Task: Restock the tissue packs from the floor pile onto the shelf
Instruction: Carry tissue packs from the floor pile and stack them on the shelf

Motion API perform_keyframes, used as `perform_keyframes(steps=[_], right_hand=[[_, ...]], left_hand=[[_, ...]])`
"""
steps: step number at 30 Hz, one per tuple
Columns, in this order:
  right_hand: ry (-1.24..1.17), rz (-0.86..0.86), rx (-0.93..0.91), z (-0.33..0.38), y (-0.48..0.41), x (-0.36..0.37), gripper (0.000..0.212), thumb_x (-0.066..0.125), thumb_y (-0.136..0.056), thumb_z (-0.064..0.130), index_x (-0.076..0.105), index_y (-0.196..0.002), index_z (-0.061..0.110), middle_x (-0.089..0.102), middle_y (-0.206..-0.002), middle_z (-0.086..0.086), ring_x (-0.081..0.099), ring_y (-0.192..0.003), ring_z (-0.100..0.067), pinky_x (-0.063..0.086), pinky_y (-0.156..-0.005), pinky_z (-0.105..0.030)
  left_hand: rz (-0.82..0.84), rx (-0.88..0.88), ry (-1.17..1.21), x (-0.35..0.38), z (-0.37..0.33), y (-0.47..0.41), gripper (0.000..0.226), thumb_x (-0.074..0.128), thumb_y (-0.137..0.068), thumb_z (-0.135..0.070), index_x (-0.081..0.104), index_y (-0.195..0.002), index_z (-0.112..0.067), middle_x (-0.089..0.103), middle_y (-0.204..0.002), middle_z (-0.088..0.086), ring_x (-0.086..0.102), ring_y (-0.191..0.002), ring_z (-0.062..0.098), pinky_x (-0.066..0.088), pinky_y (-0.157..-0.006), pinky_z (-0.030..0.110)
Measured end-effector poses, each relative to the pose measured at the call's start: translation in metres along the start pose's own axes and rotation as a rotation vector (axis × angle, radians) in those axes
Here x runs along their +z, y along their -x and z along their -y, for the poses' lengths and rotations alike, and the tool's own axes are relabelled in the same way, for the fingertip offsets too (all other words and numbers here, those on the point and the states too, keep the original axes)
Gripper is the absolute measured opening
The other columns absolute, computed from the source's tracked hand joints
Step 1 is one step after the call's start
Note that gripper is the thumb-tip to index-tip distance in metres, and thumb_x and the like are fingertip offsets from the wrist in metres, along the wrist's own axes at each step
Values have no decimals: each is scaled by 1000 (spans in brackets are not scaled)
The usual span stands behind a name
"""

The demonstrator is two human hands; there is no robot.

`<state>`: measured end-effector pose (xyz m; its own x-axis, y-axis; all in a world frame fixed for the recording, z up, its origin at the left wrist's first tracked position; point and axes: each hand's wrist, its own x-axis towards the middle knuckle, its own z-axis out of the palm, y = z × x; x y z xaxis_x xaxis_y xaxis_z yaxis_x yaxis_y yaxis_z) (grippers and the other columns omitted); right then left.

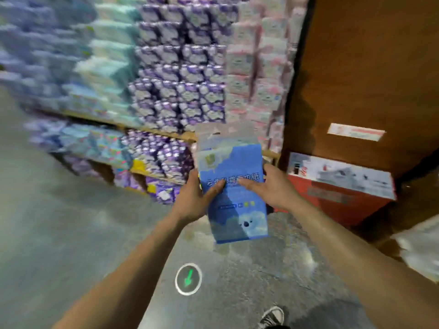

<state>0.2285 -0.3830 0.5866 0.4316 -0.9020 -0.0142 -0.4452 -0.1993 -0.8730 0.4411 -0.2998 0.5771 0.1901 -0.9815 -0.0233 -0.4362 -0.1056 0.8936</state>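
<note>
A blue tissue pack (pixel 234 167) with white clouds and white lettering is held in the air in front of me, above the floor. My left hand (pixel 194 198) grips its left edge, thumb across the front. My right hand (pixel 268 186) holds its right edge, fingers reaching over the front. Behind the pack stands the shelf (pixel 152 131), its wooden boards stacked with purple, teal, blue and pink tissue packs. The shelf looks blurred.
A red and white carton (pixel 337 186) sits on the floor at the right, against a brown wall (pixel 368 67). A white bag (pixel 420 245) lies at the far right edge. A green arrow marker (pixel 188 279) is on the grey floor. My shoe (pixel 272 317) shows at the bottom.
</note>
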Motion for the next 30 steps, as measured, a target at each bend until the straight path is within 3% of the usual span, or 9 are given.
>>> perform_keyframes(steps=[4,8,12,16,19,22,24,30], right_hand=[[-7,152,-157,95,14,111,42,77,-87,37,60,-124,29,67,-115,16,64,-107,-6,52,-90,-25],[-1,291,-277,196,40,227,27,77,-87,37,65,-108,26,70,-103,9,67,-97,-12,54,-86,-33],[-2,435,-386,292,67,340,24,78,-85,42,66,-96,24,70,-90,11,68,-85,-7,53,-75,-21],[8,584,-487,376,91,460,70,72,-62,77,71,-95,15,75,-94,4,71,-88,-16,59,-81,-43],[5,726,-590,434,111,556,52,78,-73,62,73,-89,13,76,-88,2,71,-82,-17,59,-76,-43],[-77,889,-677,496,139,652,30,81,-81,43,67,-98,22,73,-94,10,70,-87,-11,59,-79,-36],[-111,1012,-753,542,161,722,29,81,-83,31,62,-104,27,70,-98,16,67,-89,-1,57,-81,-29],[-155,1260,-967,665,239,888,32,81,-83,31,63,-109,31,72,-101,15,69,-93,-7,57,-88,-43]], left_hand=[[-225,-26,-56,-123,37,90,61,63,-75,-74,48,-125,-42,63,-125,-11,65,-111,13,59,-80,50],[-429,-130,-146,-248,65,190,73,61,-66,-86,51,-119,-37,67,-113,-7,69,-100,20,60,-69,52],[-642,-193,-168,-353,84,290,63,63,-74,-74,50,-120,-32,65,-109,-12,69,-97,18,60,-71,49],[-851,-281,-156,-441,117,383,61,63,-76,-71,46,-121,-34,66,-113,-9,68,-99,20,60,-73,51],[-1001,-358,-169,-504,147,449,55,65,-80,-66,46,-120,-34,66,-113,-9,67,-100,18,60,-74,50],[-1169,-445,-197,-569,172,512,45,70,-85,-53,48,-115,-29,67,-107,-9,66,-97,16,58,-78,42],[-1305,-503,-213,-613,188,558,45,72,-85,-47,49,-115,-23,65,-104,-10,65,-96,14,52,-78,32],[-1600,-651,-204,-716,217,681,52,74,-84,-46,47,-119,-20,64,-108,-8,64,-98,14,49,-81,29]])
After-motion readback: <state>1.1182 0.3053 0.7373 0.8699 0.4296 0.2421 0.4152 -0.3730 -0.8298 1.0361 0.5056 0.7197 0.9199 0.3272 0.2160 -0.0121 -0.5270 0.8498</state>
